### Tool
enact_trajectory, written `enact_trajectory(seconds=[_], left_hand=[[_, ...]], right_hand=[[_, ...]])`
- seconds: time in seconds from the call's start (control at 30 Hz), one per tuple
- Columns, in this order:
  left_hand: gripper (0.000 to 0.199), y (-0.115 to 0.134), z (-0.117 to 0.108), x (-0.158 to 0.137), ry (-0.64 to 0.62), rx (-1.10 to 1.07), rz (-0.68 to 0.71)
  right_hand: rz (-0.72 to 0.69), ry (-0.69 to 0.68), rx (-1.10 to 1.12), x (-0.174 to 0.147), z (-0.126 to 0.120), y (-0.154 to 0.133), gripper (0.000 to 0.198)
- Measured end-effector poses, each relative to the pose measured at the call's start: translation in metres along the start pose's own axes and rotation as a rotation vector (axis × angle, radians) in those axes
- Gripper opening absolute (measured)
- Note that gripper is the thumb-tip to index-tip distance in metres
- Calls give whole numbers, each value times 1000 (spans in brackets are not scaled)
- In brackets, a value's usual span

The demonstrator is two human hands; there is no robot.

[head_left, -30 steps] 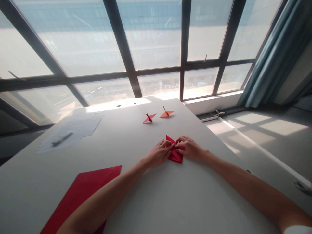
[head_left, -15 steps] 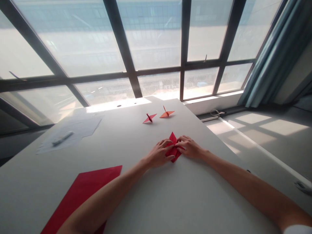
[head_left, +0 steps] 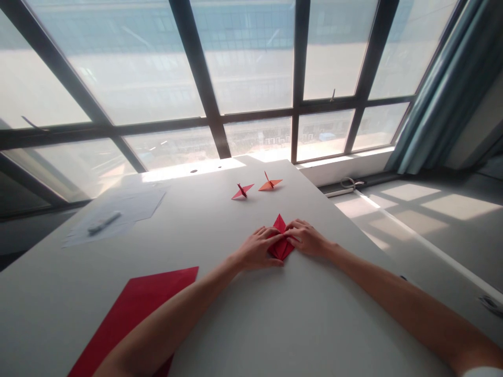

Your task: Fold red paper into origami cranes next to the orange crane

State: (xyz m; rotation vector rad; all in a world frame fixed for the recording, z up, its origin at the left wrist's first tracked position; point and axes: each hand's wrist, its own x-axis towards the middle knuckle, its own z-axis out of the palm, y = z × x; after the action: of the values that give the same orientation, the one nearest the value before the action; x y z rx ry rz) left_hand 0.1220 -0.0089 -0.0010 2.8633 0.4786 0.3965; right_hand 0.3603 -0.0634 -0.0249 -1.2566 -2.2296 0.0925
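Note:
A piece of red origami paper (head_left: pixel 282 250), folded into a diamond shape with crease lines, lies on the white table between my two hands. My left hand (head_left: pixel 260 248) holds its left side, fingers reaching over the middle and the thumb at the lower tip. From the right, my right hand (head_left: pixel 304 236) grips the paper with bent fingers that meet the left fingertips near its centre. Just beyond stand two folded paper cranes, a red crane (head_left: pixel 242 191) and an orange crane (head_left: pixel 270 183). The parts of the paper under my fingers are hidden.
A large red sheet (head_left: pixel 133 309) lies at the left, partly under my left forearm. Farther left, a pen-like object (head_left: pixel 104 223) rests on thin white papers (head_left: pixel 137 207). Windows rise behind the table (head_left: pixel 220 335); its right edge drops to a sunlit floor.
My left thumb has shifted down to the paper's lower tip, and more of the paper's lower part shows. The hands otherwise stay in place; the view has moved slightly.

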Motion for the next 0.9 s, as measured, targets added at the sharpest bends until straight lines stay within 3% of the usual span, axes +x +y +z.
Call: enact_trajectory(seconds=[0.23,0.53,0.63,0.8,0.9], left_hand=[[49,-2,-2,0,15,14,14],[43,-3,-2,1,63,-14,47],[42,-2,1,0,108,-41,-18],[36,-5,7,0,267,-170,-264],[35,-7,9,1,284,-181,-277]], right_hand=[[27,37,71,1,-1,1,25],[22,21,154,-1,-4,4,32],[13,65,180,-1,-3,7,39],[56,216,245,0,-2,8,48],[71,219,240,0,-1,7,43]])
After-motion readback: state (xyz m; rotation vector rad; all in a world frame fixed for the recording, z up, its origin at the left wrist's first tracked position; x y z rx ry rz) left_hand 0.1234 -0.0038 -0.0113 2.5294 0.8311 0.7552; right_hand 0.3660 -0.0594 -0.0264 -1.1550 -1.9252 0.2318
